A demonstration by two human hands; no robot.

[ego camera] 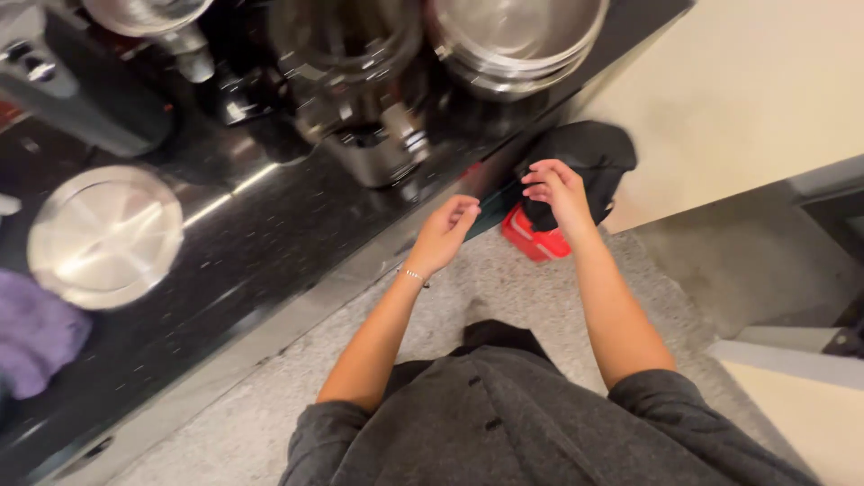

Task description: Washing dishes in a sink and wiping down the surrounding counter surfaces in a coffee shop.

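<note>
left hand (443, 236) bare, fingers loosely curled, empty, at black countertop (270, 234) edge | right hand (558, 191) over black bag (589, 157) on red bin (533, 238), grip unclear | steel lid (105, 236), purple cloth (31, 333), steel pots (517, 40) on counter | speckled floor (504, 279)

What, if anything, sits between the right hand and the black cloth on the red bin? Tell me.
Nothing visible. The right hand overlaps the black cloth draped over the red bin; whether its fingers touch it is unclear. The left hand hangs apart, by the counter edge.

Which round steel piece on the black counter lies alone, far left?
The flat steel lid beside the purple cloth; the other steel vessels crowd the counter's far edge.
</note>
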